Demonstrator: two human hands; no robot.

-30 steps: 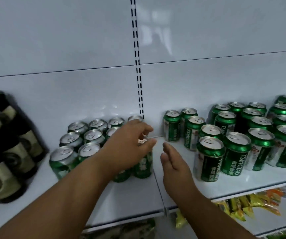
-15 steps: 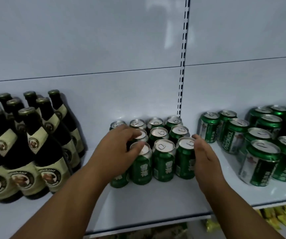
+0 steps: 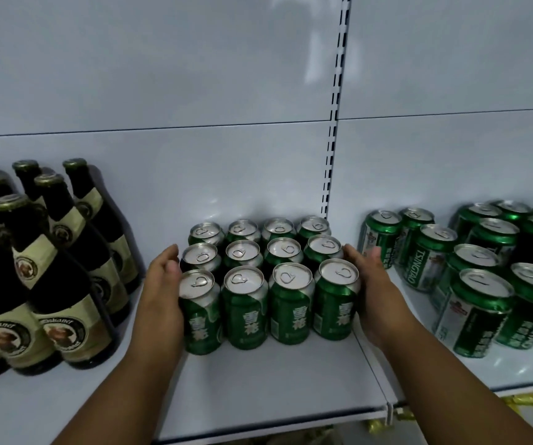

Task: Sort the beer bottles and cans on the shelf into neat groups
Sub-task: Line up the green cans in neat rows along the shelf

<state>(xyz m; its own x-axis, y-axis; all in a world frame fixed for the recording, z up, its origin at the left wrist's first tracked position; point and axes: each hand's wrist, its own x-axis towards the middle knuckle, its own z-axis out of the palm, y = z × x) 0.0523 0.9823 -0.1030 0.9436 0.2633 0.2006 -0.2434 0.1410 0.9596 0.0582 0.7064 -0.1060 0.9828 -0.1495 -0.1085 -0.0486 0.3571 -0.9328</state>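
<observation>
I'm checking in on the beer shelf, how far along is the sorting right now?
Looks done: the dark bottles stand grouped at the left. In hand: the middle block of cans sits in three rows of four, with the left hand and right hand pressed flat against its sides. Left: the cans on the right stand loosely, with uneven gaps and labels turned different ways.

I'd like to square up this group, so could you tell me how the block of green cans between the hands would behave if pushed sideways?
The block of green cans stands packed, so it probably slides together. The smooth shelf should let it glide. Front cans might tip.
</observation>
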